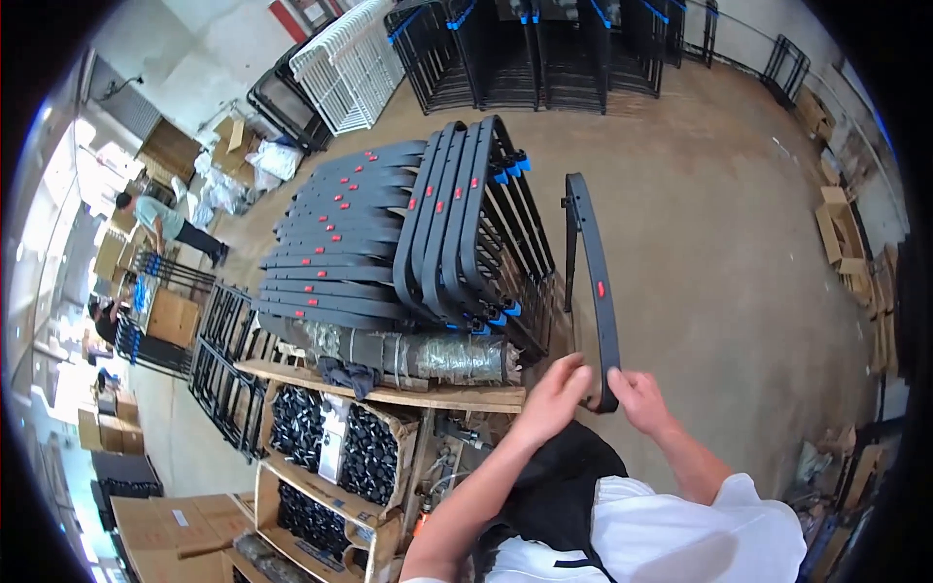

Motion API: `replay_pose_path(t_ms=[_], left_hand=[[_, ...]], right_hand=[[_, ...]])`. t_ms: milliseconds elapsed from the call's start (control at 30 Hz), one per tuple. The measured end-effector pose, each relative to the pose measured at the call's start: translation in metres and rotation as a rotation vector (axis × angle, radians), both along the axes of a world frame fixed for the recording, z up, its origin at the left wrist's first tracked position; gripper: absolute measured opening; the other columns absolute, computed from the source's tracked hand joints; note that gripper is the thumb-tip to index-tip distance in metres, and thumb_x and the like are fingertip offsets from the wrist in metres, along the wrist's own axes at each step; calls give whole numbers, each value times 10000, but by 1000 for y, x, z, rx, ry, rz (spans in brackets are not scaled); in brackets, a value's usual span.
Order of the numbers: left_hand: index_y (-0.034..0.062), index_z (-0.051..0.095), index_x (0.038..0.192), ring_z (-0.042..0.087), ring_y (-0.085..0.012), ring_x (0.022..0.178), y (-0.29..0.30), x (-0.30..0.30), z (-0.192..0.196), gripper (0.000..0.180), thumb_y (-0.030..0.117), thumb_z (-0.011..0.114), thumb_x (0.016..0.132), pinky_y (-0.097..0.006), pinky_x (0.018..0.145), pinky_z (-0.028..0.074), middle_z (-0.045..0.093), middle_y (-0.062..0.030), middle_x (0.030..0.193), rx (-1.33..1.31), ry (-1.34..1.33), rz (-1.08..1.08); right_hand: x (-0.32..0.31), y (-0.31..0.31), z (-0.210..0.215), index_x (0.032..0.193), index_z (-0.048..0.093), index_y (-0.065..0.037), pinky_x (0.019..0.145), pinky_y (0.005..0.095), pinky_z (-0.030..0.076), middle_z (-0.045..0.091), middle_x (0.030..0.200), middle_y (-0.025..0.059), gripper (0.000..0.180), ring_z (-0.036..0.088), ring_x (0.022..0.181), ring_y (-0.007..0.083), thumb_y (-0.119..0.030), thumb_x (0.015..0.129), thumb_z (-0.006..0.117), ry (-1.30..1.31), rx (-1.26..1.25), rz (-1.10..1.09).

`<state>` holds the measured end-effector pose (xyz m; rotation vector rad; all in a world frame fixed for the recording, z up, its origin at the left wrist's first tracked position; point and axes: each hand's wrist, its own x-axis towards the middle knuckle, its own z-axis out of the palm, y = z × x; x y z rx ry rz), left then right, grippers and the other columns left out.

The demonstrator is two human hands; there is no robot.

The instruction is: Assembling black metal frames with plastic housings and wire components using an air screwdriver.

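Observation:
A long black curved frame (604, 287) with a small red label stands upright in front of me, its thinner black leg to the left. My right hand (641, 400) is closed around its near lower end, thumb on the edge. Just left of that end is my left hand (554, 396), fingers curled together; whatever they may hold is hidden. Beyond my left hand, similar black frames (466, 209) with blue end pieces stand in a row. Beside them, more curved black bars (340, 214) with red labels lie overlapped in a stack.
A wooden bench edge (457, 396) carries a plastic-wrapped roll (437, 358). Below, open cartons (374, 510) hold many small black parts. Further off are white racks (348, 68) and black frames along the wall. A person (167, 222) works at the left; another is partly visible there.

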<state>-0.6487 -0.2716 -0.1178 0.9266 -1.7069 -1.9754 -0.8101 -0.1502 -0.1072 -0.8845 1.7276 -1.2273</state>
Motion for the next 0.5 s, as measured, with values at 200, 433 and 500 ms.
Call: replay_pose_path(t_ms=[200, 433, 500], left_hand=[[60, 545, 1229, 624, -135, 725, 16, -76, 30, 269, 304, 582, 1123, -328, 637, 538, 617, -37, 935, 537, 105, 30], [99, 484, 1045, 486, -93, 503, 27, -72, 26, 232, 291, 594, 1115, -283, 433, 398, 513, 6, 729, 382, 9, 152], [99, 482, 1047, 492, -89, 485, 34, -64, 8, 235, 297, 591, 1113, -275, 422, 394, 517, 7, 689, 164, -97, 132]], right_hand=[[-114, 53, -158, 952, 748, -15, 682, 348, 557, 734, 832, 72, 548, 686, 720, 181, -498, 1093, 530, -194, 127, -476], [-19, 66, -306, 995, 672, -36, 640, 391, 536, 711, 852, 106, 491, 661, 696, 232, -508, 1049, 547, -758, 691, -370], [19, 47, -318, 995, 665, -41, 643, 394, 537, 708, 854, 106, 477, 658, 695, 235, -501, 1043, 550, -807, 643, -284]])
